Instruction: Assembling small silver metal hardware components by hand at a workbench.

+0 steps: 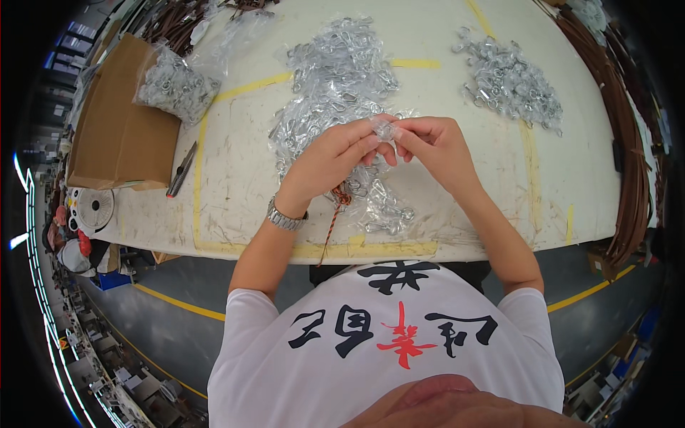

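Note:
Both my hands meet over the table and pinch a small clear plastic bag (384, 129) between their fingertips. My left hand (334, 155), with a metal watch (287, 216) on its wrist, is closed on the bag's left side. From the right, my right hand (437, 146) grips it with thumb and fingers. What the bag contains is too small to make out. A large heap of bagged metal snap hooks (335, 78) spreads beyond and under my left hand. Several more bagged hooks (385, 208) lie just below my hands, beside an orange-brown twisted cord (332, 227).
Farther right on the white table (442, 93) sits a second pile of bagged metal pieces (510, 82). To the left are a cardboard box (121, 121), a full plastic bag (177, 85) and a utility knife (183, 170). Brown strips (606, 107) hang along the right edge.

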A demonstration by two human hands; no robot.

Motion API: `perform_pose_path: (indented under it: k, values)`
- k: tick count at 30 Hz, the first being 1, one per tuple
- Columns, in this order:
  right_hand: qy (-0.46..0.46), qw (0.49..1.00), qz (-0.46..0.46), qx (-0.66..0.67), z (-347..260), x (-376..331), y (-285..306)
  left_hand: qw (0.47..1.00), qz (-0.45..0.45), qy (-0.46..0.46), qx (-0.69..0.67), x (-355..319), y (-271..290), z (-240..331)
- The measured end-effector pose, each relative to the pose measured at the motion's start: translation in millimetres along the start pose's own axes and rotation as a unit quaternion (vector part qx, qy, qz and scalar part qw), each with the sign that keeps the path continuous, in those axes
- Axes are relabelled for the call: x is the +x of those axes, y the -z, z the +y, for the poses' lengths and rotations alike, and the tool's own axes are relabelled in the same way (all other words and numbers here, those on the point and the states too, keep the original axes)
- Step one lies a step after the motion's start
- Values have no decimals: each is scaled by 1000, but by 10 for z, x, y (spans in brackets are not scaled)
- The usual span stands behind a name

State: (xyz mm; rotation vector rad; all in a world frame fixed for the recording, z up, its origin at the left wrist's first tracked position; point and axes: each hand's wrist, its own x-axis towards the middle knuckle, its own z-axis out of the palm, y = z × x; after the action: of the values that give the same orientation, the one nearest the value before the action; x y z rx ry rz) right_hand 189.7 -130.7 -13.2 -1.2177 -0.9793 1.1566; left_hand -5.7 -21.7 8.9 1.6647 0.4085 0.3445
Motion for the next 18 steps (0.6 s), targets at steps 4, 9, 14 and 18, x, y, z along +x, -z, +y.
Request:
perform_pose_path:
  k: [4, 9, 14, 18]
  values:
    - [52, 989, 68, -119, 5, -62, -88, 1000, -8, 2, 14, -10, -70, 1]
    - [123, 960, 118, -221, 61, -78, -154, 998, 1, 31, -60, 32, -152, -54]
    - [89, 974, 99, -183, 12, -107, -202, 985, 148, -5, 85, 46, -318, -111]
    - [56, 981, 81, -166, 21, -64, -157, 977, 181, -29, 104, 75, -309, -148]
